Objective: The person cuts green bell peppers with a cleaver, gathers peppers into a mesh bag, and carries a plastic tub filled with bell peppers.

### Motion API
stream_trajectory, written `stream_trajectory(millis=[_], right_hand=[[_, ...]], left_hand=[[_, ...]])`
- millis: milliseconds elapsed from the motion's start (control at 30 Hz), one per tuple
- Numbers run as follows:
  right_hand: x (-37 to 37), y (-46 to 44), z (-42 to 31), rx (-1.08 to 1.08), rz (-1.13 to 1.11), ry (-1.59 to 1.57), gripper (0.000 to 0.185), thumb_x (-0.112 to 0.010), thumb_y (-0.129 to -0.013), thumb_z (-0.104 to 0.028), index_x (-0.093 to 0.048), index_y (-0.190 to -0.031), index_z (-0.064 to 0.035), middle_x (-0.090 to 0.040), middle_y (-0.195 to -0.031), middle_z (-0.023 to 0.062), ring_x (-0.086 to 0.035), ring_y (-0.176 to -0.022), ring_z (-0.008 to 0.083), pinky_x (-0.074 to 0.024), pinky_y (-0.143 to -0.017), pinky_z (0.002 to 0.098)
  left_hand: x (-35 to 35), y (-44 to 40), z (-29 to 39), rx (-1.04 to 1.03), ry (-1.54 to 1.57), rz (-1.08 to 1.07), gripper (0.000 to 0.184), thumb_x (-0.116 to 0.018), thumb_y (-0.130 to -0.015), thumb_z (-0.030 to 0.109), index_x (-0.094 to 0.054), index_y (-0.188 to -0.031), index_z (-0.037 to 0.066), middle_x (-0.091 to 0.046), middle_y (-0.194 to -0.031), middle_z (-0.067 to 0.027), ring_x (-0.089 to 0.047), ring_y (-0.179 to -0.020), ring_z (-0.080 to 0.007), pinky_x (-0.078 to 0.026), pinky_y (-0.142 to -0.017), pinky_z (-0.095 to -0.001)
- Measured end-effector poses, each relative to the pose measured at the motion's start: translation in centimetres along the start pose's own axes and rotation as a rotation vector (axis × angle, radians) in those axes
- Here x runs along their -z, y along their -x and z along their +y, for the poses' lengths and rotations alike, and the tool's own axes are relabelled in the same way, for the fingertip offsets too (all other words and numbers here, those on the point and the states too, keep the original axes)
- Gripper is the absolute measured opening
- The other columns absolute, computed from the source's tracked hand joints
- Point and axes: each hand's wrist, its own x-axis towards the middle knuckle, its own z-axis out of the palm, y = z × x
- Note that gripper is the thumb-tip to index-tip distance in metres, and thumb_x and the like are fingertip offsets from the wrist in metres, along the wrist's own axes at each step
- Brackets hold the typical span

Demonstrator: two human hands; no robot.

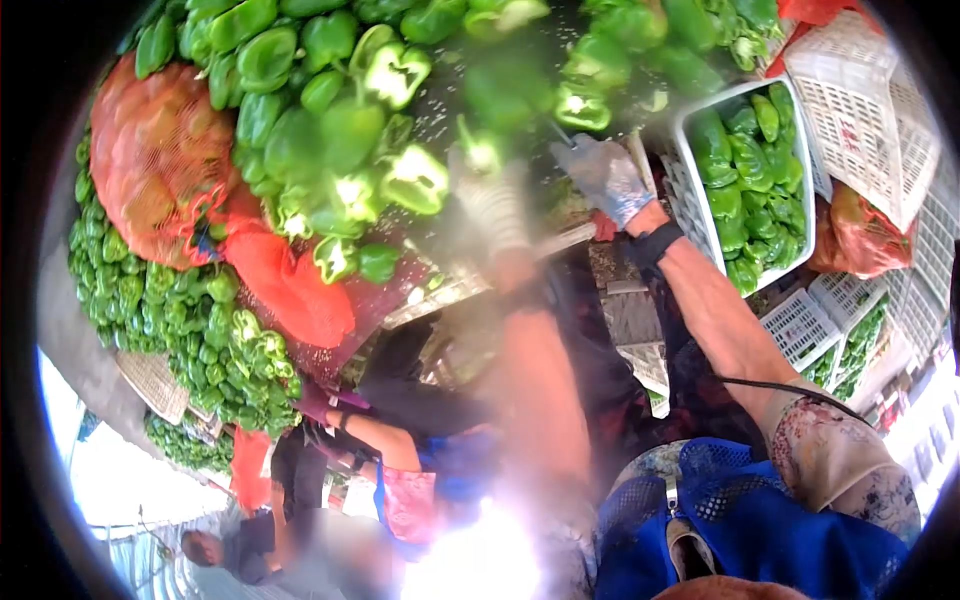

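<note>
My left hand (pixel 492 200), in a pale glove and blurred, is closed at a cut green pepper (pixel 481 152) with pale flesh showing. To its right, my right hand (pixel 605 176), in a stained grey glove, is closed round a thin tool like a small knife (pixel 562 131), of which only a short part shows. Whole and cut green peppers (pixel 350 135) are heaped on the dark work surface (pixel 437 95) to the left, and more peppers (pixel 610 60) lie beyond my right hand.
A white crate (pixel 683 122) of green peppers stands right of my right hand, with stacked white crates (pixel 850 90) beyond. At left are a red mesh sack (pixel 155 160), loose red netting (pixel 295 285) and a large pepper pile (pixel 180 320). Other people (pixel 395 445) are at lower left.
</note>
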Motion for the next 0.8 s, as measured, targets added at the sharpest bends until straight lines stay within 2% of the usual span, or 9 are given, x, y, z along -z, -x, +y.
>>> stream_trajectory(millis=[100, 200, 233, 267, 367, 500, 600, 700, 800], right_hand=[[0.5, 0.2, 0.3, -0.027, -0.124, -0.003, 0.034, -0.058, -0.082, -0.011, -0.061, -0.116, -0.0129, -0.064, -0.088, 0.0093, -0.064, -0.072, 0.0223, -0.0481, -0.057, 0.0307], [-2.4, 1.1, 0.6, 0.218, 0.212, -0.080, 0.033, -0.059, -0.090, -0.032, -0.063, -0.113, -0.0081, -0.059, -0.061, 0.0044, -0.057, -0.053, 0.0138, -0.0439, -0.048, 0.0312], [-1.0, 1.2, -1.3, 0.108, 0.107, -0.293, 0.035, -0.059, -0.090, -0.035, -0.064, -0.110, -0.0070, -0.056, -0.056, 0.0043, -0.054, -0.050, 0.0134, -0.0427, -0.046, 0.0315], [0.0, 0.9, -2.6, 0.147, 0.130, -0.298, 0.031, -0.059, -0.090, -0.031, -0.065, -0.108, -0.0069, -0.058, -0.061, 0.0052, -0.055, -0.053, 0.0137, -0.0433, -0.047, 0.0315], [2.7, -2.1, -9.1, 0.431, 0.142, -0.053, 0.018, -0.059, -0.088, -0.016, -0.066, -0.102, -0.0063, -0.063, -0.074, 0.0079, -0.059, -0.061, 0.0146, -0.0452, -0.049, 0.0317], [1.1, -5.4, -17.0, -0.011, -0.253, -1.315, 0.017, -0.057, -0.088, -0.020, -0.064, -0.095, -0.0065, -0.063, -0.083, 0.0122, -0.063, -0.079, 0.0239, -0.0490, -0.066, 0.0353], [0.8, -7.5, -19.4, 0.132, -0.269, -0.636, 0.016, -0.056, -0.090, -0.020, -0.064, -0.097, -0.0087, -0.062, -0.086, 0.0105, -0.063, -0.080, 0.0242, -0.0492, -0.069, 0.0341], [1.0, -5.7, -17.5, 0.266, 0.037, -0.583, 0.015, -0.055, -0.087, -0.017, -0.064, -0.097, -0.0092, -0.061, -0.082, 0.0120, -0.062, -0.077, 0.0265, -0.0501, -0.065, 0.0380], [0.8, -3.7, -14.0, 0.281, 0.223, -0.477, 0.018, -0.056, -0.082, -0.012, -0.064, -0.098, -0.0098, -0.061, -0.081, 0.0109, -0.062, -0.070, 0.0257, -0.0498, -0.057, 0.0393]], left_hand=[[1.7, 0.6, -0.7, -0.050, -0.177, 0.006, 0.075, -0.072, -0.070, 0.005, -0.038, -0.137, 0.003, -0.044, -0.134, -0.0209, -0.047, -0.121, -0.0277, -0.041, -0.100, -0.0315], [5.0, 1.9, -2.5, -0.049, 0.001, 0.022, 0.074, -0.067, -0.076, 0.001, -0.031, -0.141, 0.006, -0.042, -0.136, -0.0159, -0.046, -0.120, -0.0254, -0.041, -0.099, -0.0294], [6.4, 1.9, -3.6, -0.056, 0.089, 0.064, 0.075, -0.067, -0.077, -0.001, -0.031, -0.142, 0.007, -0.041, -0.136, -0.0148, -0.046, -0.120, -0.0249, -0.041, -0.099, -0.0297], [8.4, 0.9, -5.3, -0.010, 0.332, 0.108, 0.076, -0.068, -0.075, -0.002, -0.031, -0.141, 0.007, -0.041, -0.136, -0.0140, -0.046, -0.119, -0.0246, -0.041, -0.100, -0.0308], [12.1, 1.5, -2.0, -0.130, -0.255, 0.386, 0.088, -0.074, -0.064, -0.007, -0.033, -0.140, 0.007, -0.041, -0.137, -0.0125, -0.045, -0.120, -0.0261, -0.038, -0.105, -0.0384], [18.6, -1.5, 0.0, -0.121, -0.031, 0.603, 0.089, -0.075, -0.064, -0.005, -0.032, -0.141, 0.008, -0.044, -0.135, -0.0142, -0.048, -0.118, -0.0275, -0.040, -0.103, -0.0404], [23.3, -6.3, -3.3, -0.248, 0.001, 0.549, 0.074, -0.073, -0.074, 0.008, -0.035, -0.138, 0.005, -0.046, -0.132, -0.0160, -0.050, -0.114, -0.0272, -0.044, -0.095, -0.0392], [23.8, -8.6, -2.3, -0.190, -0.189, 0.554, 0.068, -0.072, -0.075, 0.024, -0.046, -0.130, -0.005, -0.048, -0.130, -0.0233, -0.051, -0.113, -0.0327, -0.042, -0.097, -0.0373], [22.8, -8.6, -0.5, -0.139, -0.383, 0.545, 0.054, -0.069, -0.074, 0.018, -0.054, -0.121, -0.005, -0.052, -0.123, -0.0238, -0.053, -0.106, -0.0360, -0.043, -0.095, -0.0402]])
